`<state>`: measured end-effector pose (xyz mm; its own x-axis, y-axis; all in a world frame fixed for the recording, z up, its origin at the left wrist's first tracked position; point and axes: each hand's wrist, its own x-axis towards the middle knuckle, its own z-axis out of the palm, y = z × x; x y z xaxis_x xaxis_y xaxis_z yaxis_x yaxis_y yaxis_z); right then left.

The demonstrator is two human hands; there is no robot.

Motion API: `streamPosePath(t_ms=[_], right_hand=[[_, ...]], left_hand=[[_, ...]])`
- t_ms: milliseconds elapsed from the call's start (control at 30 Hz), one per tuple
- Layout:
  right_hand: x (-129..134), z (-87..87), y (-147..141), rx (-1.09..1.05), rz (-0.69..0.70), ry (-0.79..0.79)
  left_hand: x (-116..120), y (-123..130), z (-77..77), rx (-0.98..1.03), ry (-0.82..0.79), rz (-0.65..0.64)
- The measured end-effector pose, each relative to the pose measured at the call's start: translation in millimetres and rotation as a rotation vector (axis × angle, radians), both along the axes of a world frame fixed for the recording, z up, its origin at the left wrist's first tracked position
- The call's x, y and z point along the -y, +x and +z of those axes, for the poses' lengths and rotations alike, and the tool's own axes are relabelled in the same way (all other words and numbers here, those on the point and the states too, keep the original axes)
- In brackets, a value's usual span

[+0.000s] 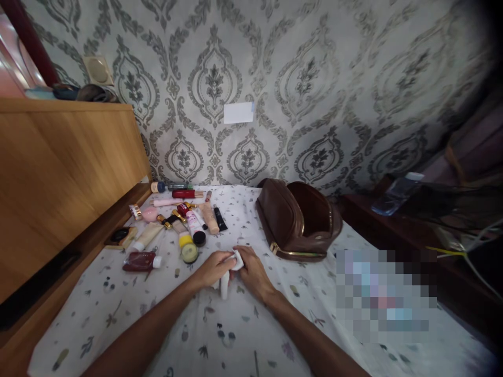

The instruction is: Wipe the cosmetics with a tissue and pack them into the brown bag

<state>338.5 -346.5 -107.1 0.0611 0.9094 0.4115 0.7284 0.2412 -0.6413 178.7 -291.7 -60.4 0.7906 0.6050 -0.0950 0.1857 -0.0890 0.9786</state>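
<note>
We're gripping a white cloth [225, 285] between our left hand [214, 269] and right hand [254, 272] (cloth partly hidden), over the patterned sheet [236, 356]. Cosmetics [194, 224] are lying ahead-left; the brown bag [281, 220] is gaping open ahead-right.

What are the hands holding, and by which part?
A white cloth, bunched by its far part between the left hand and right hand; near end loose.

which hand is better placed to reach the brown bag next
Probably the right hand, being nearer the bag; the left hand is farther, and both hold the white tissue or cloth.
</note>
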Motion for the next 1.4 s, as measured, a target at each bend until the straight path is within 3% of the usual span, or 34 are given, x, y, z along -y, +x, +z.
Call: streamPosePath(t_ms=[300, 633, 1000, 1267, 1400], right_hand=[[8.3, -20.0, 18.0, 0.021, 0.120, 0.213], [1.0, -26.3, 19.6, 0.013, 0.145, 0.241], [-5.1, -30.4, 15.0, -0.115, 0.078, 0.236], [7.5, -29.6, 21.7, -0.085, 0.183, 0.309], [11.9, -17.4, 12.9, -0.098, 0.015, 0.173]], left_hand=[[-0.9, 3.3, -2.5, -0.047, -0.017, 0.017], [-5.0, -1.3, -3.1, 0.020, 0.049, -0.085], [-3.2, -0.1, -0.5, 0.007, 0.043, -0.075], [5.6, -0.9, 20.3, -0.077, 0.173, -0.048], [-7.7, -2.3, 40.6, -0.119, 0.342, 0.010]])
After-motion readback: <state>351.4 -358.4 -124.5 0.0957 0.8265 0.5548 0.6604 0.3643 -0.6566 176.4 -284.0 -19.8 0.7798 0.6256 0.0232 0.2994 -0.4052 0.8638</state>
